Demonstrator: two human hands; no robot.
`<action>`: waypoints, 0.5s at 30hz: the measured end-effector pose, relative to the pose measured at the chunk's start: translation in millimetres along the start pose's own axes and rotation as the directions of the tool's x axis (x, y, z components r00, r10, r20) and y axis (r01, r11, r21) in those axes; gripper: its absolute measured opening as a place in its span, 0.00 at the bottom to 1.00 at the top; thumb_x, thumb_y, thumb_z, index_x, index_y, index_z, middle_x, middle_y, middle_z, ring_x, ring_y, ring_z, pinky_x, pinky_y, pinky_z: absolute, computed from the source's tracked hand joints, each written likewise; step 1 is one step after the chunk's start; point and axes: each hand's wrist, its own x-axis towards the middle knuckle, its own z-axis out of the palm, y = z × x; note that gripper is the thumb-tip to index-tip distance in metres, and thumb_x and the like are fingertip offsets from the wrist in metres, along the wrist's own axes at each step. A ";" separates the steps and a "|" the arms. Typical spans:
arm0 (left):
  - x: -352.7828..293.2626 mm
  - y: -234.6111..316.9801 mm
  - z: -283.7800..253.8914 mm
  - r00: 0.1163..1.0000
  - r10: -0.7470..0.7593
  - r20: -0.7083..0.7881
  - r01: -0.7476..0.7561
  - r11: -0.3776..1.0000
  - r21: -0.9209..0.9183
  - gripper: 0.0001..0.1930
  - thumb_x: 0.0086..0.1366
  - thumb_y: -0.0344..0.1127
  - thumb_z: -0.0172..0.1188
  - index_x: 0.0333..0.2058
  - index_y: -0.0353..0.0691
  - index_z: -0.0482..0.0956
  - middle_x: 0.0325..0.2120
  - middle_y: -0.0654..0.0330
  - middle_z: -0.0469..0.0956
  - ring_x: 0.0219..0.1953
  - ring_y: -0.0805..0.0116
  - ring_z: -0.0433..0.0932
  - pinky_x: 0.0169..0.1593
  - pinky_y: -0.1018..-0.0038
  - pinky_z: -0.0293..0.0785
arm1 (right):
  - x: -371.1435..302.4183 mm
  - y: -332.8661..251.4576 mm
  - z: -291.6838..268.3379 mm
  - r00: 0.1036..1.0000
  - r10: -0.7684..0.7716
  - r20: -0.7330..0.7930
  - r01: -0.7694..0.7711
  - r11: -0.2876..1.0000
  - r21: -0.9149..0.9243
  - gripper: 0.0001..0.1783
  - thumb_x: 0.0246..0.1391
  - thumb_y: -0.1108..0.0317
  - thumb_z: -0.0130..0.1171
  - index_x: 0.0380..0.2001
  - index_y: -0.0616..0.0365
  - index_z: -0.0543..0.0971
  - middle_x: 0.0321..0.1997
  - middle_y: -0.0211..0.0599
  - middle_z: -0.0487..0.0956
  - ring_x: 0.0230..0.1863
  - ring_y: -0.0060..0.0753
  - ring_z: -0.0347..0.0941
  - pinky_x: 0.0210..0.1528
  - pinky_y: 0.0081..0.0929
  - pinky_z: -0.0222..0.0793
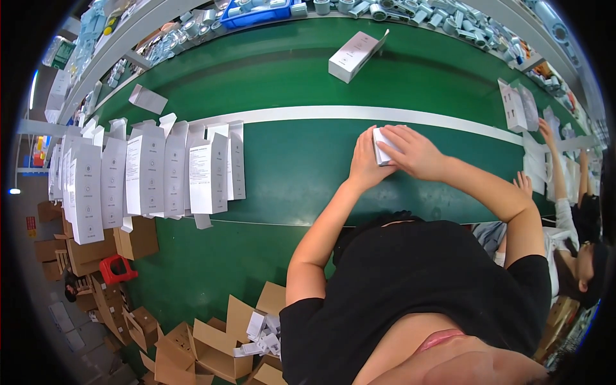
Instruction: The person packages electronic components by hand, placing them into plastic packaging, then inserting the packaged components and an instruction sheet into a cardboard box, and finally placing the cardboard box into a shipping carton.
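Over the green worktop point(282, 167), both my hands are closed round a small white box point(383, 149). My left hand point(367, 160) grips its left side, while my right hand point(414, 152) lies across its top and right side. The fingers cover much of the box, so its full shape is hidden. To my left stands a row of open white cartons point(208, 173) with printed sides, several of them with flaps raised.
Beyond a white rail point(308, 113), a white carton point(353, 56) and a smaller white box point(148, 99) lie on the green belt. A blue bin point(256, 14) and pale parts line the back. Co-workers' hands point(547, 133) are at right; cardboard boxes point(218, 346) stand lower left.
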 end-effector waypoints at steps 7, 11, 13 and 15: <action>2.2 -0.4 4.8 1.000 -0.006 -0.030 0.006 1.000 -0.001 0.45 0.34 0.36 0.69 0.52 0.32 0.55 0.46 0.47 0.64 0.47 0.52 0.66 0.51 0.66 0.63 | -5.6 -3.1 10.4 0.990 0.012 -0.139 -0.021 0.997 -0.068 0.24 0.47 0.66 0.52 0.48 0.61 0.67 0.57 0.49 0.62 0.58 0.49 0.57 0.60 0.42 0.51; 6.4 -3.7 3.8 1.000 0.009 -0.008 -0.009 1.000 0.014 0.45 0.34 0.36 0.69 0.52 0.32 0.55 0.45 0.47 0.64 0.47 0.52 0.66 0.50 0.66 0.64 | -2.5 -1.1 8.9 0.994 -0.003 -0.106 -0.008 0.995 -0.098 0.25 0.46 0.64 0.53 0.49 0.61 0.67 0.58 0.49 0.61 0.60 0.49 0.55 0.61 0.42 0.49; 8.2 -3.6 3.2 1.000 0.013 0.002 -0.013 1.000 0.018 0.45 0.34 0.37 0.69 0.52 0.32 0.55 0.45 0.47 0.64 0.47 0.52 0.66 0.50 0.66 0.65 | -1.3 -2.2 6.9 0.996 -0.006 -0.094 -0.005 0.994 -0.107 0.26 0.46 0.63 0.54 0.50 0.60 0.67 0.58 0.49 0.61 0.60 0.49 0.54 0.61 0.42 0.49; 7.5 1.1 2.1 1.000 -0.027 -0.005 0.027 1.000 -0.011 0.44 0.34 0.35 0.69 0.51 0.32 0.55 0.45 0.47 0.64 0.46 0.53 0.67 0.49 0.66 0.65 | -2.4 -10.0 3.2 0.998 0.012 -0.069 -0.019 0.994 -0.105 0.26 0.46 0.63 0.54 0.50 0.60 0.66 0.58 0.49 0.61 0.59 0.48 0.55 0.61 0.41 0.50</action>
